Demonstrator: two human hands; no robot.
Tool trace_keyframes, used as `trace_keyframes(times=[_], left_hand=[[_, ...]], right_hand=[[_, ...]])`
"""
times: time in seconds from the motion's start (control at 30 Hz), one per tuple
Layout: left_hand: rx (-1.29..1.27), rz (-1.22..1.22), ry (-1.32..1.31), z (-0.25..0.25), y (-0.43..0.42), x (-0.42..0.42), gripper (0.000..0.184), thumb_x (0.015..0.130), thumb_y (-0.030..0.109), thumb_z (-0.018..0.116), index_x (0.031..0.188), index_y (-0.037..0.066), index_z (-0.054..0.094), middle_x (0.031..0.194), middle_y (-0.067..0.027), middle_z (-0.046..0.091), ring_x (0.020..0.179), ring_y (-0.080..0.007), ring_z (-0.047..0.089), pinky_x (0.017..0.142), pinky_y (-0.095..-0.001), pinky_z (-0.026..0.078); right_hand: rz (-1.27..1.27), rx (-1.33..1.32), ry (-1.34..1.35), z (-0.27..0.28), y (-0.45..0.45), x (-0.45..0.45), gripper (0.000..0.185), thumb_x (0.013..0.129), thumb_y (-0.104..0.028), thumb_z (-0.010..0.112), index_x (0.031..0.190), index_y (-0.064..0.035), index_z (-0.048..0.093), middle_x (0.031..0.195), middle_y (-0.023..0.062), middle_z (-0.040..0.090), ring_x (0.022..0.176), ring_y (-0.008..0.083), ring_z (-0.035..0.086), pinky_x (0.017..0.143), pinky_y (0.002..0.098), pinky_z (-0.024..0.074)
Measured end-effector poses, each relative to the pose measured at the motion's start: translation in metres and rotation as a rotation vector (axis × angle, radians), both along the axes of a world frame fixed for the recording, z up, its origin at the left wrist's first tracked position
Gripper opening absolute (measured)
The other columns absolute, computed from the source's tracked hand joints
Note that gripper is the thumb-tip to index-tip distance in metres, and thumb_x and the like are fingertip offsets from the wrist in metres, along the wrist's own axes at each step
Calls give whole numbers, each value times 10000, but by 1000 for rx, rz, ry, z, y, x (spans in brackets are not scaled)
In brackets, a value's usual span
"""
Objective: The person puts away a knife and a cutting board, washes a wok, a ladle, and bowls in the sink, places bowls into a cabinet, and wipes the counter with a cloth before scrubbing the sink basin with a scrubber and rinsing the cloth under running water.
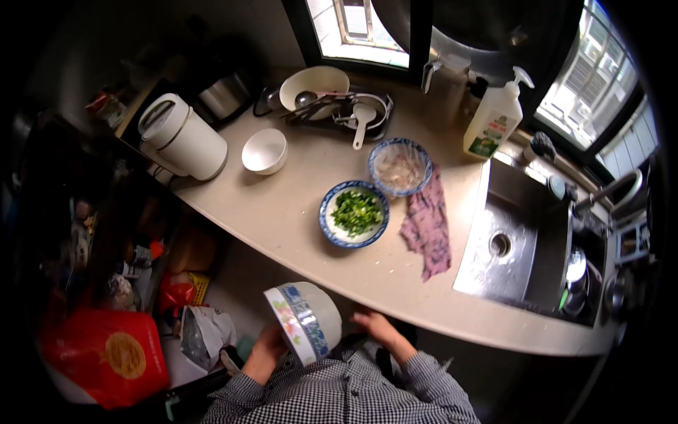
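My left hand (268,345) grips a large white bowl (304,321) with a blue band and a floral pattern, tilted on its side in front of my body; it may be several bowls nested. To the right of it, my right hand (374,326) is at the counter's front edge with its fingers apart, touching no bowl. On the counter (282,219) stands a blue-rimmed bowl of chopped greens (356,213). Behind it is another blue-rimmed bowl with pale food (400,168), beside a pink patterned cloth (428,230).
A small white bowl (265,152) and a white kettle (185,138) stand at the left. Utensils and a large bowl (314,83) sit at the back. Right are a pump bottle (493,120) and a steel sink (498,244). A red bag (106,357) lies lower left.
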State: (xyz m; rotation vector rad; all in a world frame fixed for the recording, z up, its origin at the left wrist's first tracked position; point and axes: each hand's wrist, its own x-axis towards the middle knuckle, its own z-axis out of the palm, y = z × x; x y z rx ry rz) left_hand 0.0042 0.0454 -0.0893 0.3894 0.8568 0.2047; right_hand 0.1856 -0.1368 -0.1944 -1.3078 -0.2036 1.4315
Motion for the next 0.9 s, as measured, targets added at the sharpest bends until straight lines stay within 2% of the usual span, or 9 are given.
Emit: trace_keyframes(times=[0.07, 0.2, 0.4, 0.47, 0.6, 0.73, 0.8, 0.87, 0.9], left_hand=[[9, 16, 14, 0, 33, -37, 517, 719, 57, 602, 1206, -7, 441, 1122, -151, 555, 1002, -285, 561, 888, -420, 456], [37, 56, 36, 7, 96, -104, 512, 724, 56, 598, 1207, -4, 440, 1124, -150, 554, 1006, -286, 558, 889, -422, 455], [123, 124, 45, 19, 155, -182, 506, 730, 56, 593, 1209, 1, 439, 1126, -148, 552, 1012, -287, 554, 891, -424, 452], [121, 137, 49, 22, 157, -205, 503, 732, 55, 591, 1209, 2, 439, 1127, -148, 552, 1014, -288, 553, 891, -425, 452], [77, 155, 62, 17, 147, -243, 499, 736, 55, 587, 1210, 5, 438, 1129, -147, 551, 1019, -289, 550, 892, -427, 450], [19, 96, 52, 12, 145, -243, 495, 741, 55, 583, 1211, 9, 437, 1131, -146, 549, 1023, -290, 548, 893, -428, 449], [-30, 77, 38, 7, 144, -241, 493, 743, 54, 581, 1212, 10, 437, 1131, -146, 549, 1025, -290, 546, 894, -429, 448], [-75, 73, 13, 3, 145, -238, 490, 745, 54, 579, 1212, 12, 437, 1132, -145, 548, 1027, -291, 545, 894, -430, 447], [-97, 68, 2, 2, 147, -234, 489, 746, 54, 578, 1212, 12, 437, 1133, -145, 548, 1028, -291, 544, 894, -431, 447]], right_hand=[[-284, -175, 393, -6, 47, -17, 403, 873, -106, 492, 1257, -19, 405, 1180, 130, 513, 1071, 284, 499, 848, 421, 473], [-948, 187, 523, -30, 109, -40, 289, 889, -77, 434, 1169, -27, 485, 1149, 164, 526, 1027, 319, 523, 886, 481, 451], [-1128, 249, 474, -33, 118, -54, 275, 783, 26, 466, 1052, 31, 518, 1054, 171, 554, 976, 327, 540, 885, 454, 462], [-1032, 267, 450, -23, 104, -77, 152, 790, -66, 505, 926, 0, 522, 874, 140, 601, 867, 299, 589, 797, 442, 503], [-1048, -26, 187, 6, 75, -131, 183, 793, -179, 601, 852, -69, 468, 632, 36, 504, 547, 161, 563, 439, 283, 499], [-1103, -331, -178, -20, 32, -186, 216, 772, -143, 625, 869, -66, 448, 622, 22, 483, 463, 122, 496, 373, 245, 424], [-1140, -493, -424, -51, 5, -200, 255, 766, -113, 623, 940, -39, 453, 686, 45, 512, 501, 129, 505, 409, 245, 420], [-1102, -625, -597, -19, -9, -205, 437, 725, -111, 635, 1106, 4, 452, 891, 105, 541, 820, 227, 546, 732, 346, 458], [-1068, -745, -949, 9, 1, -205, 474, 717, -96, 621, 1145, -2, 440, 994, 129, 525, 930, 266, 514, 812, 362, 420]])
